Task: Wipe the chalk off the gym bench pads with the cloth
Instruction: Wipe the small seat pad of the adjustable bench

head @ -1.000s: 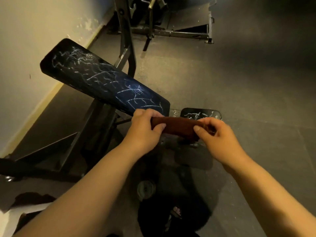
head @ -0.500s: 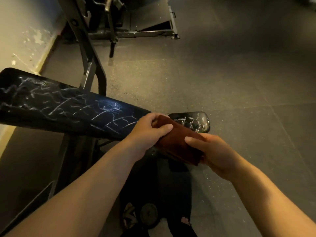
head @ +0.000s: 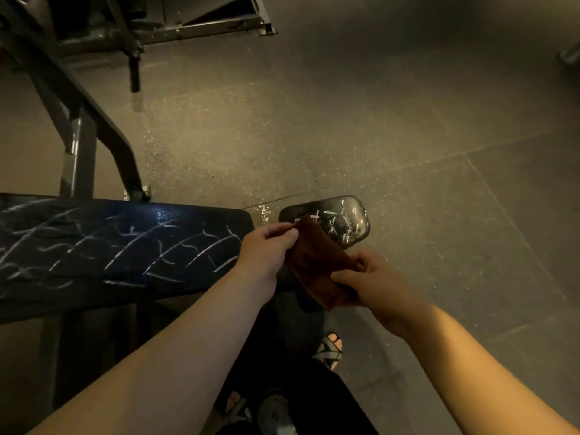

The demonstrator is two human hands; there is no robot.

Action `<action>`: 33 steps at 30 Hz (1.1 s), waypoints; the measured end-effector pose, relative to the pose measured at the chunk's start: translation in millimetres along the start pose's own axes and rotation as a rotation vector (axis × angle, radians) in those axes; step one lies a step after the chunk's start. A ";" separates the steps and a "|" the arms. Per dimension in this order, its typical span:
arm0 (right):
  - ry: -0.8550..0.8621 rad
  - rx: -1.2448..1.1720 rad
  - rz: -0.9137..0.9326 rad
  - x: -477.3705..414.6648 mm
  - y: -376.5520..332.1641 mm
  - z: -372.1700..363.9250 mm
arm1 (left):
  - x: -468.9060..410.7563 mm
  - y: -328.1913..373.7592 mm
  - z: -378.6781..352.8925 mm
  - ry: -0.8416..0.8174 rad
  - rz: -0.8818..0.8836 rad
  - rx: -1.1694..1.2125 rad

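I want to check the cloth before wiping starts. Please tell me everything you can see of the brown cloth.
The cloth is reddish-brown and soft-looking, like towel fabric, folded into a long flat pad. It slants in the air from upper left to lower right. The left hand pinches its upper end; the right hand grips its lower end. Its upper corner overlaps the chalk-marked seat pad in view; contact cannot be told.
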State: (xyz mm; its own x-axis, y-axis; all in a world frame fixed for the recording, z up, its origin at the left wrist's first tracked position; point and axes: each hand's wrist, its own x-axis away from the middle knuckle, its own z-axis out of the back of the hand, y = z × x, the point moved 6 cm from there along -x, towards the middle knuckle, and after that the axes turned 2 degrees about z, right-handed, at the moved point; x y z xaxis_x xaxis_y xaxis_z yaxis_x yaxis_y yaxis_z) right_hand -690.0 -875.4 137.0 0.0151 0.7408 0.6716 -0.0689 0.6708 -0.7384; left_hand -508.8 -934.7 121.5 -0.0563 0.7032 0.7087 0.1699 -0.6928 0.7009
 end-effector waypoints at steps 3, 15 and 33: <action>-0.029 -0.042 0.049 -43.8 -8.4 4.4 | -39.7 -5.1 -12.1 0.021 0.048 0.054; 0.016 0.400 0.229 -243.0 55.0 -7.1 | -225.2 -51.9 -39.6 0.164 -0.157 -0.377; 0.608 1.284 0.837 -421.3 183.0 -4.3 | -440.3 -194.3 -88.4 0.151 -0.655 -0.750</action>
State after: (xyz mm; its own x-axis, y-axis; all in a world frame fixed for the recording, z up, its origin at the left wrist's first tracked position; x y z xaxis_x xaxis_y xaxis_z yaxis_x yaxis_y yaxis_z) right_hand -704.7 -1064.6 -281.3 -0.1063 0.9715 -0.2118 -0.9833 -0.1343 -0.1225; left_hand -604.0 -1123.9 -319.6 -0.0492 0.9900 0.1319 -0.5997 -0.1349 0.7887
